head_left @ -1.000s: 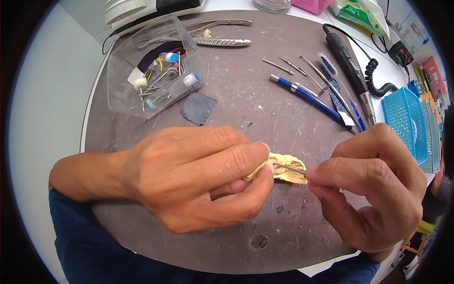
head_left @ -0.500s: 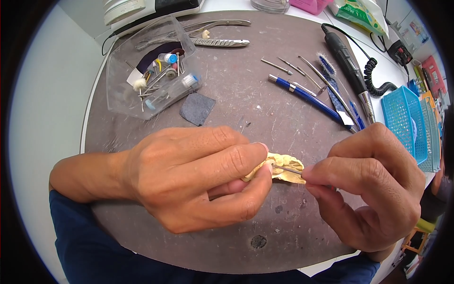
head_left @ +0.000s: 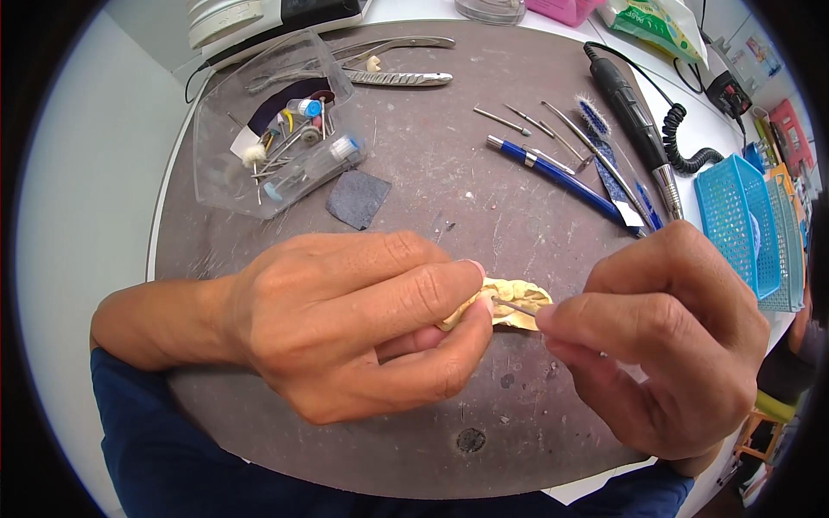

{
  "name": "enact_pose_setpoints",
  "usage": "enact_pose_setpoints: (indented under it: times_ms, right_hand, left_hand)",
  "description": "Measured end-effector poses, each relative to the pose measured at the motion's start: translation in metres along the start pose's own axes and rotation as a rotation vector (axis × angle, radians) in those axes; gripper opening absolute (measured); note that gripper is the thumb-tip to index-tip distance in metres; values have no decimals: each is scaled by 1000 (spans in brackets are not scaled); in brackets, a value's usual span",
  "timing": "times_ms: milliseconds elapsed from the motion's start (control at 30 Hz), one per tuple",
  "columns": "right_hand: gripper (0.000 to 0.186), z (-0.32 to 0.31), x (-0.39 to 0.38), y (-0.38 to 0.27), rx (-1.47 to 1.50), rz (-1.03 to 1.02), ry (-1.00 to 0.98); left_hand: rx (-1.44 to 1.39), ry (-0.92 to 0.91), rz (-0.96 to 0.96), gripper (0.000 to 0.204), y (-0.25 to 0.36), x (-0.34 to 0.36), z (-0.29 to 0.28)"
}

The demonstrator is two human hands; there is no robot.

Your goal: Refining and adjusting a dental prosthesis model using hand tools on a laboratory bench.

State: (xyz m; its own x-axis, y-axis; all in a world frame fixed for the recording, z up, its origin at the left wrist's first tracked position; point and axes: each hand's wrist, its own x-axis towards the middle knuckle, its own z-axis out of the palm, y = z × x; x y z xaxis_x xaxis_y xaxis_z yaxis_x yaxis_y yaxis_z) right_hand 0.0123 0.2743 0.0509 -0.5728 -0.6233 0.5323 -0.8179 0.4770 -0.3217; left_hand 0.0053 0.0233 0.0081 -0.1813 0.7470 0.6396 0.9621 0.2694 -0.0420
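My left hand is closed in a pinch at the left end of a yellow dental cast, gripping a small pale piece there that is mostly hidden by the fingertips. My right hand pinches a thin metal instrument, held across the cast with its tip at my left fingertips. The right fingers are curled, and the rest of the instrument is hidden inside them. The cast's left part disappears behind my left hand. Beyond my hands lies a small square grey pad on the worn grey board.
A clear box of burs and small tubes stands back left, beside metal pliers. Thin instruments, a blue pen, a brush and a black handpiece lie back right. Blue baskets line the right edge.
My right hand has shifted slightly left, toward the cast and my left fingertips. My left hand keeps the same grip, and the whole view has drifted slightly.
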Motion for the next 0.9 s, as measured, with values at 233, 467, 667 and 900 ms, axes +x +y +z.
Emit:
enact_pose_setpoints:
  times_ms: [233, 467, 667, 900]
  right_hand:
    - [53, -10, 5, -8, -28, 164, 61]
    - [52, -6, 2, -3, -148, 39, -57]
    - [39, -7, 3, -4, -122, -24, -40]
    - [32, -7, 3, -4, -81, -44, -63]
  left_hand:
    - [-17, 25, 20, 16, -1, 2, 2]
    - [29, 25, 35, 13, 1, 1, 2]
    - [50, 41, 55, 12, 2, 5, 3]
    - [47, 52, 46, 11, 3, 1, 5]
